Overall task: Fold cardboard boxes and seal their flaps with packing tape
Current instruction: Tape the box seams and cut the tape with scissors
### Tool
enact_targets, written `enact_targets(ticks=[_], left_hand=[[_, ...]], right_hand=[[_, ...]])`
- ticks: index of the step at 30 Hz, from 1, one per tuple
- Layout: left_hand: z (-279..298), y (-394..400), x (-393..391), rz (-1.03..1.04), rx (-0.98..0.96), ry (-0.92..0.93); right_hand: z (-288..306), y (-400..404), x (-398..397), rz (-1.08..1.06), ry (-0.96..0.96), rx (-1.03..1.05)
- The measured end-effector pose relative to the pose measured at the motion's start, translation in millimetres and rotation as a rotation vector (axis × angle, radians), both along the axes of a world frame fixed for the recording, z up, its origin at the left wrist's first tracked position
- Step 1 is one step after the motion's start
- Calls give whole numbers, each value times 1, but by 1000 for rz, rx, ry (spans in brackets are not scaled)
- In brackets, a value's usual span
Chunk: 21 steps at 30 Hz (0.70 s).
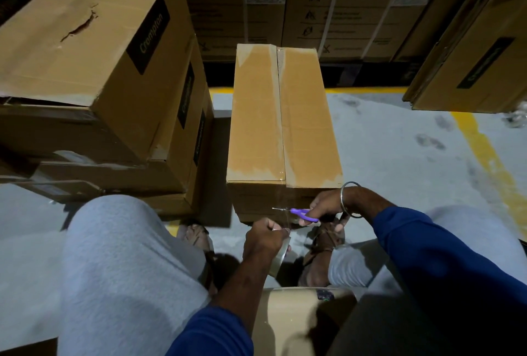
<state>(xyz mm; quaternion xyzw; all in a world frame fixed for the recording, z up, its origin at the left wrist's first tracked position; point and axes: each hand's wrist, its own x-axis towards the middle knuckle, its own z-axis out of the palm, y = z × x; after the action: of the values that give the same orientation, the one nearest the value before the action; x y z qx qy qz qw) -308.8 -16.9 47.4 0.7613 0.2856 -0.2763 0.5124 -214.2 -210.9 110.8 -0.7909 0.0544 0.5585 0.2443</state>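
Head view shows one long brown cardboard box (282, 116) on the grey floor (399, 142) before you, glossy clear tape along its centre seam. Your left hand (266, 237) grips one tape roll (281, 256) just below the box's near end; your right hand (328, 204) clasps one pair of purple-handled scissors (302, 214) against the stretched strip.
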Motion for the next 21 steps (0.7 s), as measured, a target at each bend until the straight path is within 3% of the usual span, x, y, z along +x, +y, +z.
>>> enact_targets(ticks=[7, 12, 15, 17, 21], left_hand=[[-22, 14, -4, -145, 98, 12], [18, 29, -3, -426, 247, 7], [45, 45, 2, -586, 290, -18], [69, 63, 13, -623, 252, -75], [131, 103, 49, -530, -8, -168]], right_hand=[[-7, 4, -2, 108, -53, -103], [3, -3, -4, 294, 35, -307], [18, -11, -1, 366, -11, -350], [39, -19, -1, 345, -71, -265], [88, -34, 1, 130, -338, 133]])
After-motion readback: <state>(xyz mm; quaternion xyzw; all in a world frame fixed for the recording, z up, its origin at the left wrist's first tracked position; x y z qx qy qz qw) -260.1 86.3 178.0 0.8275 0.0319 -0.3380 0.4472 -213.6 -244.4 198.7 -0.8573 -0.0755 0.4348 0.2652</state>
